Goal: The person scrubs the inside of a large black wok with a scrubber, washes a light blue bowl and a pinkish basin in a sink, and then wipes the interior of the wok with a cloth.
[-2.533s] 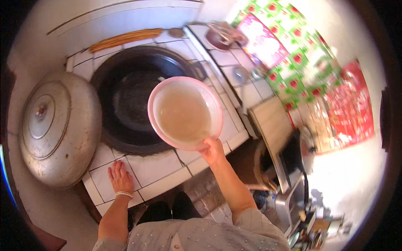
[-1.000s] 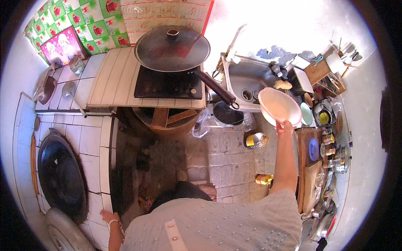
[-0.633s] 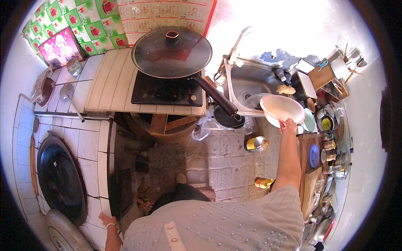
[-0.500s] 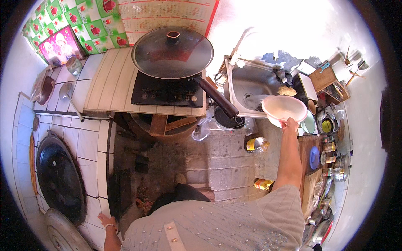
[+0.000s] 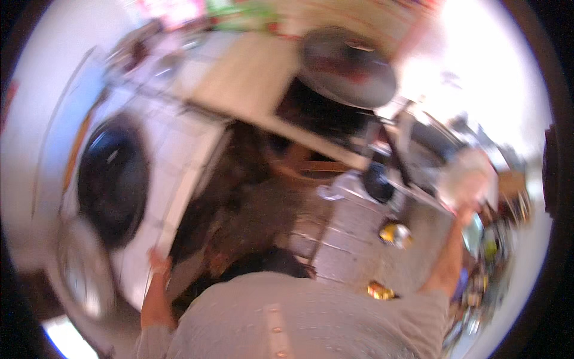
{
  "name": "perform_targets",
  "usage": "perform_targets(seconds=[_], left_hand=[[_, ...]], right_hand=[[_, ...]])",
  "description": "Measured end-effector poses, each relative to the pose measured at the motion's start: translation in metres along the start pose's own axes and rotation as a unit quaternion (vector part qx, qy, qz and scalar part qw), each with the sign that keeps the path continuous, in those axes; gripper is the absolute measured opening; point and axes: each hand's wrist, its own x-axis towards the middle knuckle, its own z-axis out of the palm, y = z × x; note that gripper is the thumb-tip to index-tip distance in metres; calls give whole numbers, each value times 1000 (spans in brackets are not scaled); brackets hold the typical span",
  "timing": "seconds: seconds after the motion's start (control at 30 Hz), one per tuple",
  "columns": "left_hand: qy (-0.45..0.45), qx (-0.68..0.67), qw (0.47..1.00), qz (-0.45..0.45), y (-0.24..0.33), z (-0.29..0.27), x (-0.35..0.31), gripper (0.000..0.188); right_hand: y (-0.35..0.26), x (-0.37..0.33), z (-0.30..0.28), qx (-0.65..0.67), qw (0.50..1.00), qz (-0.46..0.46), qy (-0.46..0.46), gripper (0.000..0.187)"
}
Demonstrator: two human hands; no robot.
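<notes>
My right hand (image 5: 465, 213) is closed on the rim of a pale bowl (image 5: 466, 178) with a pinkish edge, held up by the sink (image 5: 426, 140) on the right. Motion smears the bowl, and its inside cannot be made out. My left hand (image 5: 158, 262) rests at the edge of the white tiled counter (image 5: 170, 161), fingers stretched out and nothing seen in them, though blurred. Beyond it, a large black wok (image 5: 113, 179) is set into the tiles. A pale green bowl (image 5: 473, 234) stands just under my right hand.
A lidded pan (image 5: 350, 69) stands on the black cooktop (image 5: 323, 116). A round metal lid (image 5: 86, 269) leans near the wok. On the floor are a yellow-labelled bottle (image 5: 396, 234) and a yellow packet (image 5: 381, 291). Dishes and jars crowd the right side.
The whole view has turned and blurred, with the cooktop and sink shifted right. The bowl stays in my right hand near the sink; my left hand stays at the counter edge.
</notes>
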Motion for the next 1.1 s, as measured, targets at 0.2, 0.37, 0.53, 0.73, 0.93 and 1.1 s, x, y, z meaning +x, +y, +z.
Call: perform_targets(seconds=[0.2,0.37,0.53,0.73,0.93,1.1], left_hand=[[-25,208,978,-15,2,-17,18,78],[-16,189,980,-64,7,-31,-23,72],[63,184,981,24,-16,-17,-38,57],[107,115,984,80,-80,-10,-62,49],[190,79,975,-77,-190,-15,-69,53],[205,104,960,-158,-221,-42,-44,60]], right_hand=[[28,7,-42,183,976,-94,-72,32],[36,23,-90,363,918,-20,-158,31],[27,-25,-148,930,177,248,-205,31],[30,-112,-219,914,-208,260,-232,30],[24,-209,-283,895,-274,160,-315,30],[23,-268,-355,845,-368,0,-387,29]])
